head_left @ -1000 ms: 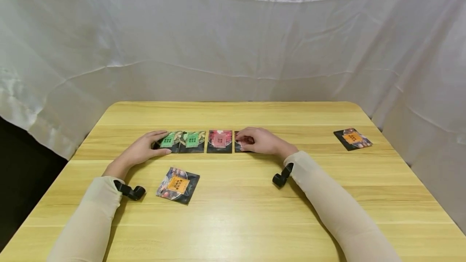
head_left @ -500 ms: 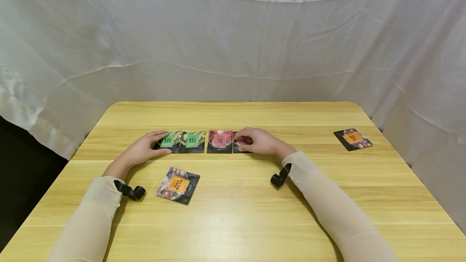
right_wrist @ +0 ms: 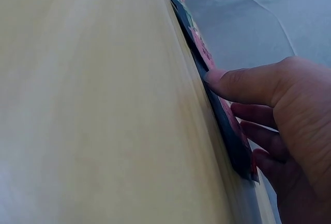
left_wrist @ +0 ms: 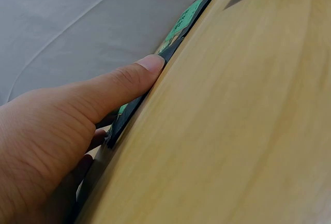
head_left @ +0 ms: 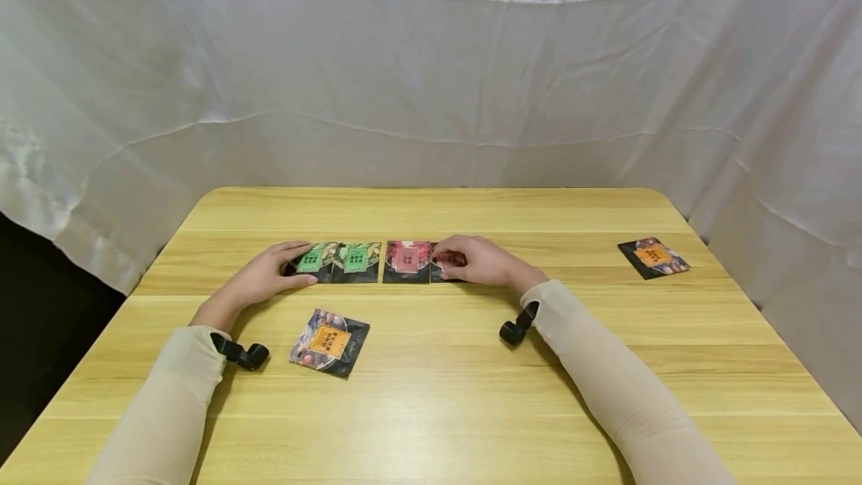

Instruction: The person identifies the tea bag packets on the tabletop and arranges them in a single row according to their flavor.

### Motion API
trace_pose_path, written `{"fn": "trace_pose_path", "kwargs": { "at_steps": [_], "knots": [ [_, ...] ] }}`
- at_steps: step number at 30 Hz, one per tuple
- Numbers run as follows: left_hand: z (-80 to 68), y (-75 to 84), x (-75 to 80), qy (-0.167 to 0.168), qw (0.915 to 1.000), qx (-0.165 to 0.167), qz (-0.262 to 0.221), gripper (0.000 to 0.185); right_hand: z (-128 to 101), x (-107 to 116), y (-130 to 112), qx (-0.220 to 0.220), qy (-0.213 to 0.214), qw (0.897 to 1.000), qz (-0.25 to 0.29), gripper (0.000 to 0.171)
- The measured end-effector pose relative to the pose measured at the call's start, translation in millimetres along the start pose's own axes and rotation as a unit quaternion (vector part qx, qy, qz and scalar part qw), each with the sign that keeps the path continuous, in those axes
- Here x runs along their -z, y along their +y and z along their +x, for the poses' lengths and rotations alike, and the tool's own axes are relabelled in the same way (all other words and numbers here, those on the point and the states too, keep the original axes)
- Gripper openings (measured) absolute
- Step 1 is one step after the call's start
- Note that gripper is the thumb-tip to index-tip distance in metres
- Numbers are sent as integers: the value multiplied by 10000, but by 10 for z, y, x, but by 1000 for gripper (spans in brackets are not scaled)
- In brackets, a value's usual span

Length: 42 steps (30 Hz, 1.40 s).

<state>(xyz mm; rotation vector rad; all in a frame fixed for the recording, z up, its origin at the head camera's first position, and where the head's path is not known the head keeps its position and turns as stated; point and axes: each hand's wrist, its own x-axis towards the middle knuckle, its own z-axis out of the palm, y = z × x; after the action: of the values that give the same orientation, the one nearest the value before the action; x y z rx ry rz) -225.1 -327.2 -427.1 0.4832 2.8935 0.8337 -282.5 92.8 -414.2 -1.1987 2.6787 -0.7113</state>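
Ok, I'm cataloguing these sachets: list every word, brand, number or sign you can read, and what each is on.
Nothing is legible; the print is too small or blurred.
Left green-labelled sachet: characters, unreadable.
Right green-labelled sachet: characters, unreadable.
Left pink-labelled sachet: characters, unreadable.
Right pink-labelled sachet: partly hidden by the right hand, unreadable.
Near orange-labelled sachet: characters, unreadable.
Far orange-labelled sachet: characters, unreadable.

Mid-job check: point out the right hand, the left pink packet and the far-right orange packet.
Right hand point(head_left: 488, 260): head view, back of the hand.
Left pink packet point(head_left: 407, 261): head view, on its label.
Far-right orange packet point(head_left: 653, 256): head view, on its label.
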Motion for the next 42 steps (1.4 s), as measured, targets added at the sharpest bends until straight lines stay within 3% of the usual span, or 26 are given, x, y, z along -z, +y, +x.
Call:
{"fn": "trace_pose_path", "kwargs": {
  "at_steps": [16, 27, 42],
  "knots": [
    [19, -23, 38, -34, 10000, 6, 9, 87, -18, 69, -186, 122, 119, 9998, -102, 46],
    [-1, -34, 24, -16, 10000, -48, 9, 87, 36, -84, -602, 628, -249, 9975, -219, 50],
    [3, -23, 4, -48, 10000, 40, -59, 87, 203, -323, -1266, 1531, -954, 9830, -345, 49]
  ]
}}
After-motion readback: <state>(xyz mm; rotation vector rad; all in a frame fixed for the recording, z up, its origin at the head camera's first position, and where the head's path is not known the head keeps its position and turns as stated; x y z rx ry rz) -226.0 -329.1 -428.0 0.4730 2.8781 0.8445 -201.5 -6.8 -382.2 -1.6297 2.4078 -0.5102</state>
